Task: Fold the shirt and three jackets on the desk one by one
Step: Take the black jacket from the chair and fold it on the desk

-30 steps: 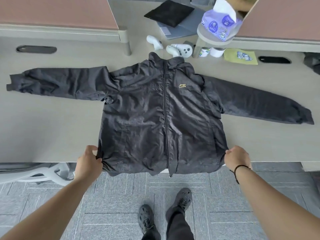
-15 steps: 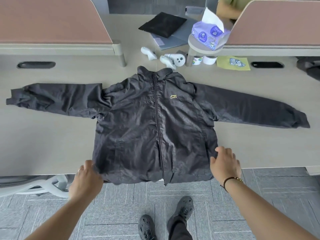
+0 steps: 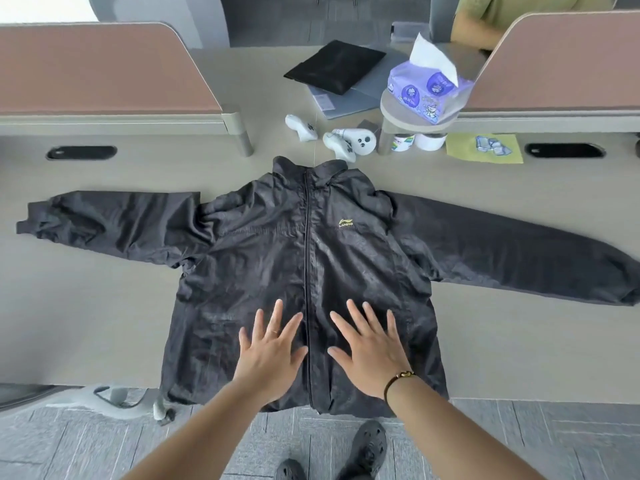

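Note:
A black zip-up jacket lies face up on the desk, zipped, with both sleeves spread out to the sides and its hem hanging a little over the near edge. My left hand rests flat on the lower front, left of the zipper, fingers spread. My right hand lies flat just right of the zipper, fingers spread too. A folded black garment sits at the far side of the desk.
Behind the collar lie two white controllers, small white jars and a yellow-green cloth. A purple tissue pack sits on a stand. Desk dividers flank the gap. A person sits at the far right.
Both hands let go of the hem corners and moved inward onto the jacket's lower front, now lying flat on either side of the zipper.

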Motion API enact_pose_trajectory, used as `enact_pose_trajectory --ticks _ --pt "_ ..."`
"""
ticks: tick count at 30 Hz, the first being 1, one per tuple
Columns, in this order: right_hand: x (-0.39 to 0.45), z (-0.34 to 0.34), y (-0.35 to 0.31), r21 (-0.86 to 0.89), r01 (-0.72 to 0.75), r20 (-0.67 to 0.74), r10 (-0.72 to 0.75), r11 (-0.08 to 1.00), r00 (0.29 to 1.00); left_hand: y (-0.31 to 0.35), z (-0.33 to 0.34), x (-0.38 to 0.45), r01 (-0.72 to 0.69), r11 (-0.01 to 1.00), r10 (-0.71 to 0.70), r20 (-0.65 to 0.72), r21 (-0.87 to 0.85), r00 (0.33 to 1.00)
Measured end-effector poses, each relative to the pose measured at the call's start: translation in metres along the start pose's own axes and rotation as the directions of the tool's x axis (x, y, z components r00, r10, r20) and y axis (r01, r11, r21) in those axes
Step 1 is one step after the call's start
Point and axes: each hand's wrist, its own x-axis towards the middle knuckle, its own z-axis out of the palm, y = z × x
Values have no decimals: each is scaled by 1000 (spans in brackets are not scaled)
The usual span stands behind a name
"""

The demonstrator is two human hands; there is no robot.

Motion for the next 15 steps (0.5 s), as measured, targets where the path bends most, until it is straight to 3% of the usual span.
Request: enact_pose_trajectory --ticks 5,15 --pt "34 -3 17 14 2 82 -3 1000 997 13 3 26 93 996 -94 46 5 995" --pt "101 -39 91 -27 -142 10 142 990 990 -29 4 55 249 968 -250 31 32 968"
